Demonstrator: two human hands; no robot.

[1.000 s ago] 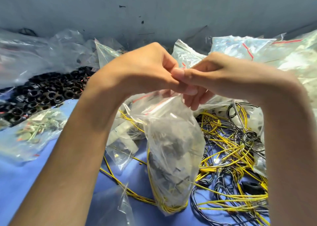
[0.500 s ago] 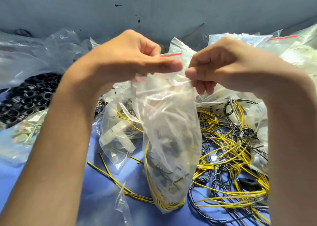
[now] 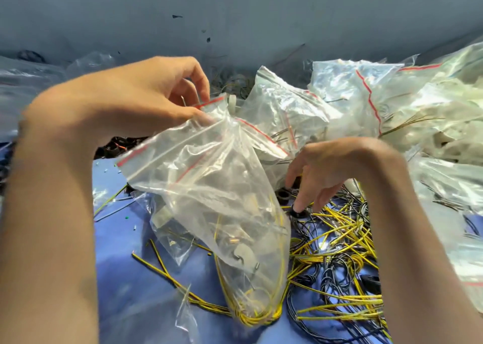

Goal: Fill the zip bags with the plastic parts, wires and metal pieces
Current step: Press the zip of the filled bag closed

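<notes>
The left hand [image 3: 156,95] was held raised at centre left, with its thumb and fingers pinched on the top edge of a clear zip bag [image 3: 209,181], close to the red seal strip [image 3: 209,102]. The bag was hung from that grip in front of the forearm, and a coil of yellow wire [image 3: 251,315] was gathered in its lower end, together with a few pale parts that were too blurred to be named. Whether the bag's bottom was rested on the blue surface [image 3: 125,239] could not be told. The right hand [image 3: 332,166] was lowered just beside the bag, its fingers spread and pointed downward with nothing grasped; one fingertip was set on a small black ring [image 3: 299,213] lying at the edge of a loose tangle of yellow and black wires [image 3: 337,252]. A smaller clear bag [image 3: 172,228] was laid flat beneath the held one. Filled bags [image 3: 392,113] were heaped at the far right, and black plastic parts [image 3: 115,145] were partly hidden behind the left forearm.
</notes>
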